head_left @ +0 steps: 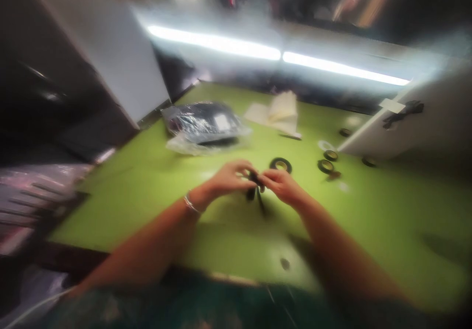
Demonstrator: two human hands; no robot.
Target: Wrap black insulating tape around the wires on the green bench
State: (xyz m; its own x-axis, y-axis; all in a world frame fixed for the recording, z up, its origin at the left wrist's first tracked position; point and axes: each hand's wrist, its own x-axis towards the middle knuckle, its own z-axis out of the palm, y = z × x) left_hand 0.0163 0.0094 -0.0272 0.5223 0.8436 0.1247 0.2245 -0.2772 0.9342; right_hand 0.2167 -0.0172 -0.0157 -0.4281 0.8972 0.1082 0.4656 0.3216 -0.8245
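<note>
In the head view, both my hands meet over the middle of the green table. Between them is a small black piece (255,177) with dark ends hanging down; blur hides its exact kind. My left hand (236,175), with a bracelet (190,203) at the wrist, is closed on its left side, thumb and fingers curled round it. My right hand (282,184) pinches its right side with the fingertips. Just behind the right hand lies a roll of black tape (280,165), flat on the table.
Green table (140,196) carries a clear plastic bag with dark contents (206,122) at back left and cream papers (276,112) at the back. More tape rolls (326,166) lie at right, beside a white panel (391,127). Another panel (110,58) stands left; a lit tube (217,42) crosses behind.
</note>
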